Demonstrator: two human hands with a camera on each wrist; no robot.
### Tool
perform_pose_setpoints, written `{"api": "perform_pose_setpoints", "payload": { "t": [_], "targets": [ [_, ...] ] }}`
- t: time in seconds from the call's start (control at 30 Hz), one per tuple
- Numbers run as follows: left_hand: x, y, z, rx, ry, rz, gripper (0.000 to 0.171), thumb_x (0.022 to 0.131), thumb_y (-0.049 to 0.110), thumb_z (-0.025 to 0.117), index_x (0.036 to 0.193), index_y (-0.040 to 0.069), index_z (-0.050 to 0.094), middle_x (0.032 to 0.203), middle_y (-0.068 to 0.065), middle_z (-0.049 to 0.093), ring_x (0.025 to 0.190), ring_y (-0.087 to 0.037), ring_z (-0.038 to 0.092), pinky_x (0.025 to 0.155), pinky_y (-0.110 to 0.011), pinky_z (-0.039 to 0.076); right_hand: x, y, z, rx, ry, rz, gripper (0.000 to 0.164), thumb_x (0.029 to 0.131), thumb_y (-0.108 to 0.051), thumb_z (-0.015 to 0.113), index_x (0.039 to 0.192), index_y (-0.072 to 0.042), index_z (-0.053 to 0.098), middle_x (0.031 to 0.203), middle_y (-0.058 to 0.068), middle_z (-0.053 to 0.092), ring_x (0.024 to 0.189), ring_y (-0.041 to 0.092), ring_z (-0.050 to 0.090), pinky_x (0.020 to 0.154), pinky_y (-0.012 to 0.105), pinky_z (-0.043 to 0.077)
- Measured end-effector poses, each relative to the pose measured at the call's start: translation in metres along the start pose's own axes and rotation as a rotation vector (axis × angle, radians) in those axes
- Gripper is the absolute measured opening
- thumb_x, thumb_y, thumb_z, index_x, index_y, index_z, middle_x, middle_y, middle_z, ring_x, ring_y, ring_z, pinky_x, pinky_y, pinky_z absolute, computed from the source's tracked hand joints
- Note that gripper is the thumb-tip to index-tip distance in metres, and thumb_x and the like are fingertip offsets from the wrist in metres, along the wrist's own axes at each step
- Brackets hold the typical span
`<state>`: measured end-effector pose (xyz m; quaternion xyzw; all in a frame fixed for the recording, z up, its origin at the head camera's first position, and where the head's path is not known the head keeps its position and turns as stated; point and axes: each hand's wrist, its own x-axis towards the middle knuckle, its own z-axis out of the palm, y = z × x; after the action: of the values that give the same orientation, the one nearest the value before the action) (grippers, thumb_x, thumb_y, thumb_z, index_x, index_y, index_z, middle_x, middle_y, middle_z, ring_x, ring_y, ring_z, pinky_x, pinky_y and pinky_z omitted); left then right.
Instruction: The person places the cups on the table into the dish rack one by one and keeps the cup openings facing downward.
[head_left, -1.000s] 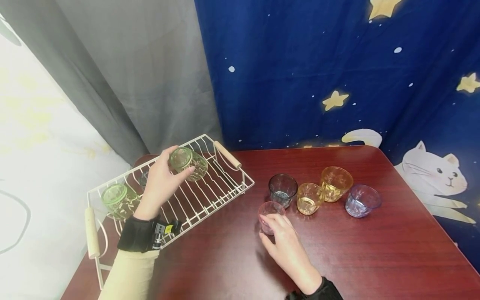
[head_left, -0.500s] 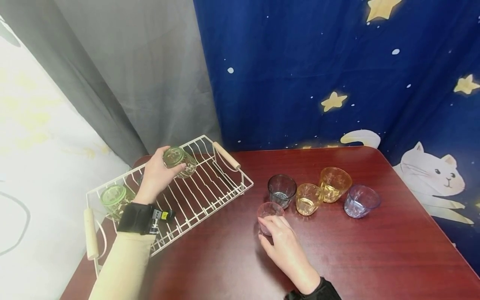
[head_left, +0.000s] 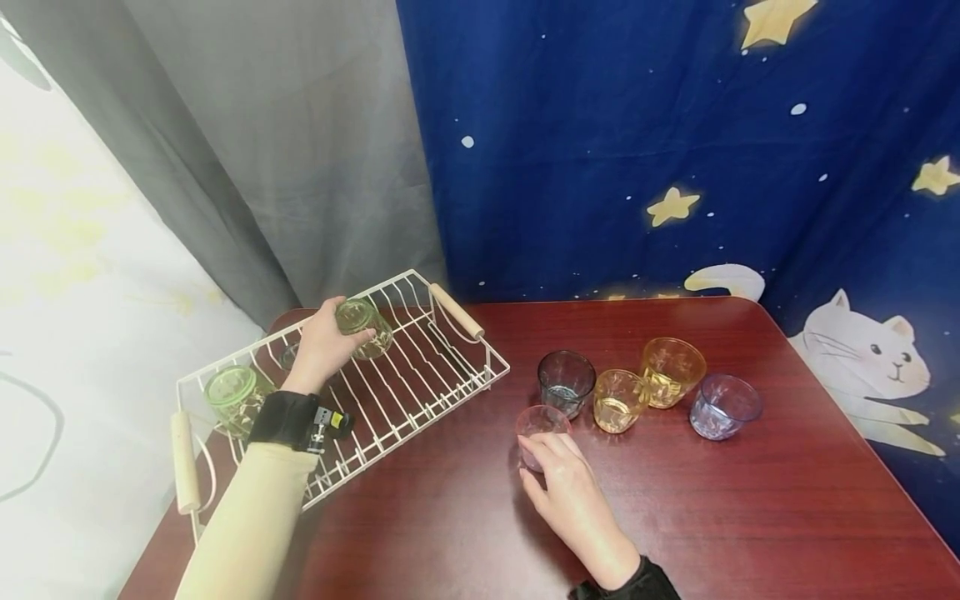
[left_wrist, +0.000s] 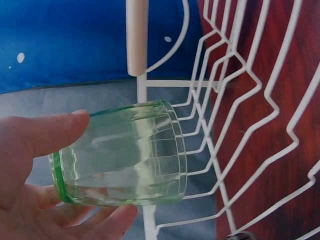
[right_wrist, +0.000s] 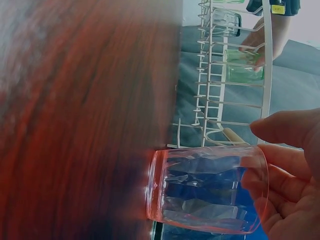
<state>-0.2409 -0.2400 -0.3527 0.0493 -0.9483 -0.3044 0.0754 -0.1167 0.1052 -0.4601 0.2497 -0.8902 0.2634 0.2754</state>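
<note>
If the left hand (head_left: 324, 346) loosens its grip, the smooth green tumbler (left_wrist: 120, 155) may slip and strike the wire rack (head_left: 456, 310); if the right hand (head_left: 576, 502) pushes, the pink tumbler (right_wrist: 205, 187) may knock the dark grey tumbler (head_left: 566, 387) near it; the left thumb and fingers hold the green one at the rack, base up; whether its rim touches the wires, I cannot tell; it looks clear and faceted; the right fingers curl round the pink one's rim, which stands upright on the table (head_left: 450, 525), pinkest at its base.
</note>
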Motion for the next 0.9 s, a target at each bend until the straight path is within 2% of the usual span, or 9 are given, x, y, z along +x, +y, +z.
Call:
{"api": "perform_pose_setpoints", "payload": {
  "t": [0.23,0.43,0.63,0.8,0.9],
  "targets": [
    [0.006,-0.008,0.012,0.025,0.003,0.007,0.079,0.085,0.023,0.069,0.147,-0.006,0.029,0.139,-0.033,0.047,0.128,-0.049,0.046,0.11,-0.059,0.039,-0.001,0.0,0.002,-0.012,0.014,0.014,0.04,0.065,-0.007,0.083,0.104,-0.008,0.071,0.097,0.0,0.068,0.093,0.017,0.061,0.084,0.031,0.053],
    [0.008,-0.012,0.018,0.034,0.007,0.008,0.076,0.084,0.02,0.07,0.144,-0.008,0.033,0.135,-0.032,0.05,0.125,-0.049,0.049,0.108,-0.059,0.04,-0.001,0.001,0.002,-0.054,0.015,0.0,0.035,0.063,-0.008,0.084,0.095,-0.011,0.069,0.093,-0.001,0.066,0.091,0.017,0.06,0.083,0.032,0.053],
    [0.009,-0.015,0.022,0.031,-0.031,-0.026,0.079,0.085,0.021,0.07,0.147,-0.007,0.029,0.139,-0.034,0.046,0.128,-0.049,0.045,0.111,-0.058,0.037,0.0,0.001,0.002,-0.069,0.011,-0.021,0.025,0.066,-0.008,0.083,0.084,-0.015,0.067,0.086,-0.005,0.065,0.086,0.015,0.059,0.085,0.032,0.052],
    [0.009,-0.017,0.023,0.037,-0.052,-0.033,0.08,0.087,0.022,0.068,0.148,-0.007,0.026,0.143,-0.035,0.041,0.132,-0.051,0.041,0.114,-0.059,0.034,0.0,0.0,0.001,-0.086,0.001,-0.032,0.022,0.068,-0.01,0.083,0.083,-0.017,0.069,0.085,-0.007,0.066,0.085,0.015,0.062,0.088,0.034,0.053],
    [0.009,-0.018,0.024,0.04,-0.06,-0.029,0.08,0.088,0.022,0.066,0.149,-0.008,0.024,0.146,-0.035,0.038,0.134,-0.051,0.038,0.115,-0.059,0.031,0.001,-0.001,0.0,-0.089,-0.005,-0.032,0.023,0.067,-0.01,0.083,0.084,-0.017,0.07,0.085,-0.007,0.067,0.085,0.015,0.062,0.085,0.033,0.053]
  ]
}}
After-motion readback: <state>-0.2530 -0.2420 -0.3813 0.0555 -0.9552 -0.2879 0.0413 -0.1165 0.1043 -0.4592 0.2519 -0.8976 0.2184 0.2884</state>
